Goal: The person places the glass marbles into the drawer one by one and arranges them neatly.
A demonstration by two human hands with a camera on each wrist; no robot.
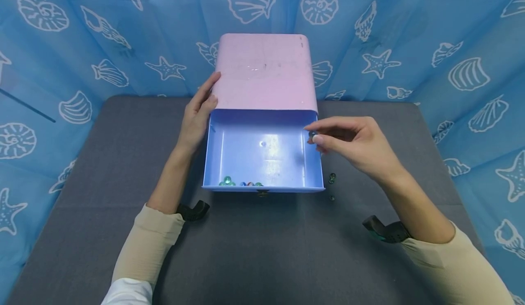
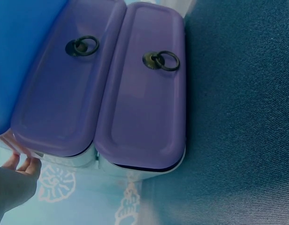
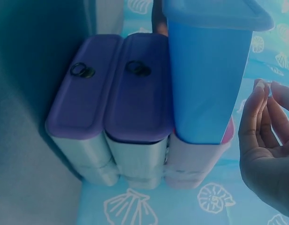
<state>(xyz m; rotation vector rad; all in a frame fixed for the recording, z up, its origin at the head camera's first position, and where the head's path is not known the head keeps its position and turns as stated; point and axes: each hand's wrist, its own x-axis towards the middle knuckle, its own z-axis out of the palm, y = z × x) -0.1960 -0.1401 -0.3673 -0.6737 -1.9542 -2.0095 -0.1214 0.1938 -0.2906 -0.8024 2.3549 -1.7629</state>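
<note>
A pink drawer cabinet (image 1: 264, 74) stands at the back of the table, its top drawer (image 1: 283, 170) pulled out and showing a blue inside. Several glass marbles (image 1: 227, 180), green, blue and red, lie along the drawer's front wall toward the left. My left hand (image 1: 198, 120) rests against the cabinet's left side with extended fingers. Over the drawer's right edge, my right hand (image 1: 357, 143) pinches a dark, glassy marble (image 1: 312, 134) between thumb and fingers. In the right wrist view those fingertips are level with the raised blue drawer (image 3: 208, 79).
Loose marbles (image 1: 332, 176) lie on the grey tabletop (image 1: 262, 250) just right of the drawer. Below it, two purple drawer fronts (image 2: 140, 93) with ring pulls are pushed in. A blue curtain (image 1: 410, 27) with white shells hangs behind and at the sides.
</note>
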